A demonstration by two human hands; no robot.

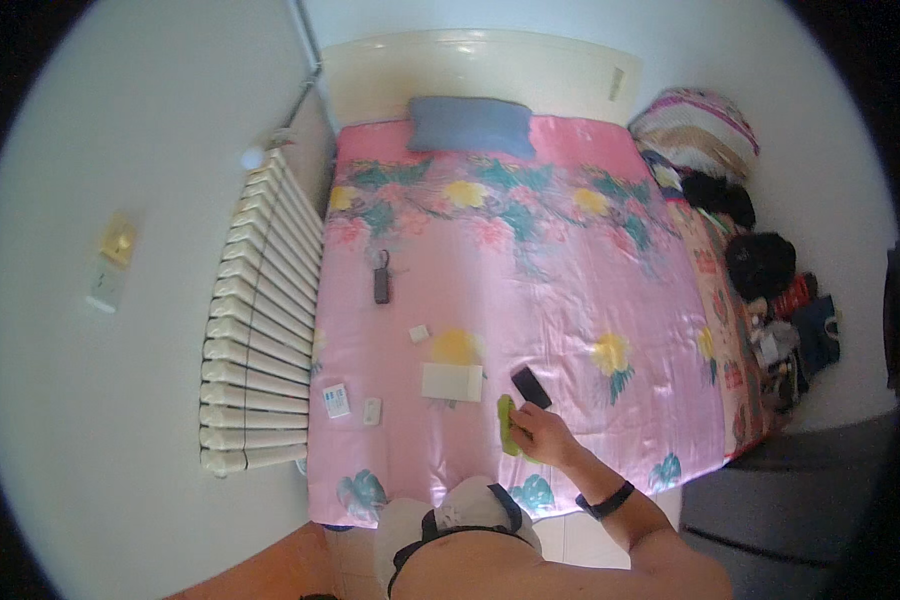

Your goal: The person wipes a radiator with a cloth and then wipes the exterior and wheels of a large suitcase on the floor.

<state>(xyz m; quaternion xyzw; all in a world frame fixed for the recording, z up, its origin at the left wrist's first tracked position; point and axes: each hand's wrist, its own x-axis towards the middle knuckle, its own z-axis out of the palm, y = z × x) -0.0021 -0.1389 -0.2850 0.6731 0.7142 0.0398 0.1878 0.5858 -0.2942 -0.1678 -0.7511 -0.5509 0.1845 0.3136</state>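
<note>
My right hand [541,436], with a dark band on its wrist, grips a yellow-green object [507,426] whose kind I cannot tell, just above the bed. Beyond the hand lies a black smartphone [532,387], tilted on the pink floral bedsheet [570,300]. A flat cream-coloured box [451,382] rests to the left of the hand. Farther left are a small white remote-like device [372,411] and a white packet with blue marks [337,400]. A small white square item [418,334] and a dark oblong device with a loop [382,285] lie farther up. My left hand is out of view.
A blue-grey pillow [471,126] lies by the cream headboard [480,75]. A white radiator [259,337] stands along the bed's left side. Bags, a black cap-like item [760,265] and folded bedding [694,135] crowd the right side. A dark cabinet [780,510] stands at lower right.
</note>
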